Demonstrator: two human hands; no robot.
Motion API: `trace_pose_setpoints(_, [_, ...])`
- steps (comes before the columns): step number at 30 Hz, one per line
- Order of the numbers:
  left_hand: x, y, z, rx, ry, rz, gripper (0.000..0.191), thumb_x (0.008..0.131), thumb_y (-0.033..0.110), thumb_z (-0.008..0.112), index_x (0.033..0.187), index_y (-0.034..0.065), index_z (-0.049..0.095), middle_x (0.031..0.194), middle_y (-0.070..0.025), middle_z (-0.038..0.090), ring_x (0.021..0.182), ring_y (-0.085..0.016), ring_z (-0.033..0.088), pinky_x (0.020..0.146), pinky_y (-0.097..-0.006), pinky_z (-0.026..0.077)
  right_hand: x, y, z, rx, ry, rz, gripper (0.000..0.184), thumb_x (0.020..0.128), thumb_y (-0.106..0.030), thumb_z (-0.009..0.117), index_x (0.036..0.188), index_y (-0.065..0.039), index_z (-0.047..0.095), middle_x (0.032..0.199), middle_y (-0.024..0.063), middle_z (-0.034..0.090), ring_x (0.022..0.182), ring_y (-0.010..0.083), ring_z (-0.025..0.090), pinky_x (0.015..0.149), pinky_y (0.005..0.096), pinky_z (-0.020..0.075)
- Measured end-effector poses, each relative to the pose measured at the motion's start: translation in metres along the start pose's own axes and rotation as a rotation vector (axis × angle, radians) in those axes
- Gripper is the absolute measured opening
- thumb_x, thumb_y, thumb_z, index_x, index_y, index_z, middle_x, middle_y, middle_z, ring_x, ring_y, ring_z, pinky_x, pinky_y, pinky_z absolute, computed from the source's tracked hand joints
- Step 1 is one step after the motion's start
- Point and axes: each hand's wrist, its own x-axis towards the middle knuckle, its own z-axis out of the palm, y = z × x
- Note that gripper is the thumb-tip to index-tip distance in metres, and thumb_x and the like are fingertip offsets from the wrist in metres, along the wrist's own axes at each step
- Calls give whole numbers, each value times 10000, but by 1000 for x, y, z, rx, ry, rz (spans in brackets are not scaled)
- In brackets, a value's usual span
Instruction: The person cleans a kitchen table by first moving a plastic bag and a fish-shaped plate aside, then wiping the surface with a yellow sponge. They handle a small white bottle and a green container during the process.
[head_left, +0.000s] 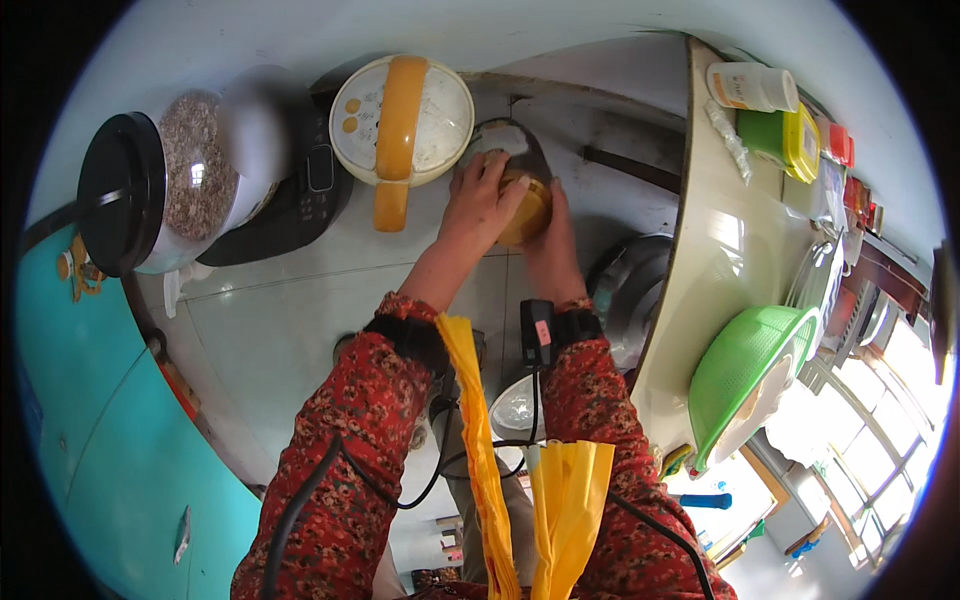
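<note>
A dark-bodied jar (517, 139) with a yellowish-brown lid (529, 214) is tilted between my two hands. My left hand (480, 196) lies over its left side, with the fingertips on the upper body and the thumb by the lid. Around the right side of the lid wraps my right hand (553, 244), its fingers partly hidden behind the jar. Just left of my left hand stands a white appliance (442, 120) with an orange handle (403, 112). What fills the jar cannot be made out.
On the left are a black-lidded clear container (196, 161) of brownish grains and a black appliance (300, 202). Turquoise cabinet doors (112, 420) flank that side. At right, a counter (694, 247) holds a green colander (739, 375), a white bottle (750, 86) and a green-and-yellow box (780, 139). Cables (390, 499) hang near my forearms.
</note>
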Motion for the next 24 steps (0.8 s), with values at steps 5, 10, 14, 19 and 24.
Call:
trace_pose_setpoints(5, [6, 1, 9, -71, 100, 42, 625, 900, 359, 527, 1414, 71, 317, 1469, -247, 242, 1315, -487, 255, 1080, -488, 282, 10, -19, 12, -182, 19, -95, 577, 935, -538, 420, 1315, -105, 446, 1243, 75, 533, 1126, 208, 544, 853, 390, 502])
trace_pose_setpoints(10, [-30, 14, 4, -128, 36, 166, 677, 884, 206, 577, 1462, 82, 246, 1518, -220, 188, 1379, -380, 246, 1090, -416, 279, 34, -40, 27, -166, 110, -56, 687, 856, -613, 489, 1339, -128, 430, 1238, 108, 515, 996, 300, 609, 719, 428, 551])
trace_pose_setpoints(14, [-92, 10, -23, -157, -255, 56, 701, 858, 118, 590, 1468, 100, 245, 1533, -186, 175, 1395, -351, 236, 1098, -392, 279, 59, -50, 33, -210, 268, 38, 780, 820, -652, 515, 1370, -111, 399, 1253, 132, 508, 956, 376, 604, 725, 483, 544])
trace_pose_setpoints(19, [-178, -18, -61, -12, -368, -5, 611, 852, 178, 603, 1395, 55, 352, 1461, -224, 301, 1320, -383, 345, 1067, -417, 339, 53, -26, 22, -211, 403, 1, 810, 835, -611, 536, 1413, -81, 333, 1219, 159, 524, 846, 315, 612, 733, 418, 531])
trace_pose_setpoints(24, [-254, -38, -120, 103, -408, -225, 524, 891, 140, 580, 1377, 89, 390, 1326, -157, 489, 1188, -291, 526, 955, -359, 447, -18, -20, 47, -479, 321, -308, 515, 863, -335, 630, 1249, -10, 524, 993, 92, 621, 716, 166, 601, 631, 279, 480])
